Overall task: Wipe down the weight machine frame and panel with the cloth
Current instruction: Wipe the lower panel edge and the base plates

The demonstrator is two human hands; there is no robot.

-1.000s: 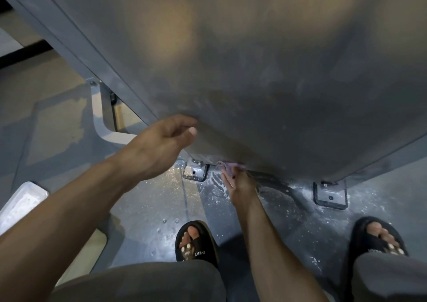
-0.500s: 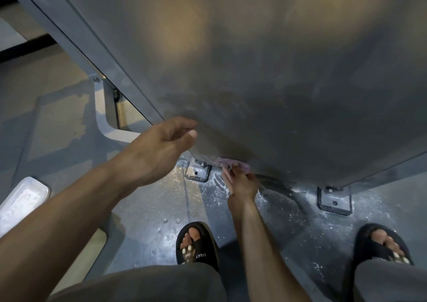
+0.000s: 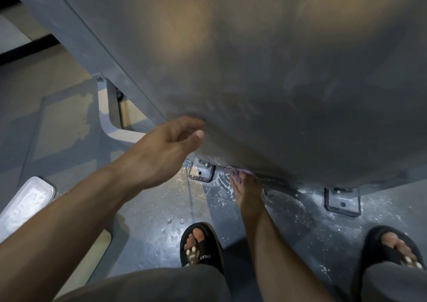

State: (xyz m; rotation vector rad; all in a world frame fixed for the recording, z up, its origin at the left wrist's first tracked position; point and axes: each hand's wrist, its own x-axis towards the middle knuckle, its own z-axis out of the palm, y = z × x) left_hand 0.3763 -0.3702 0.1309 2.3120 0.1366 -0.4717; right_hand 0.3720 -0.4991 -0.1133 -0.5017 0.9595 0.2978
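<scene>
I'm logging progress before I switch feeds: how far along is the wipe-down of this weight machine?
Done: the panel shows streaky smears, apparently wiped already. In hand: the right hand holds the purple cloth at the panel's bottom edge, while the left hand rests against the panel. Left: the frame post shows no wipe marks I can make out.
</scene>
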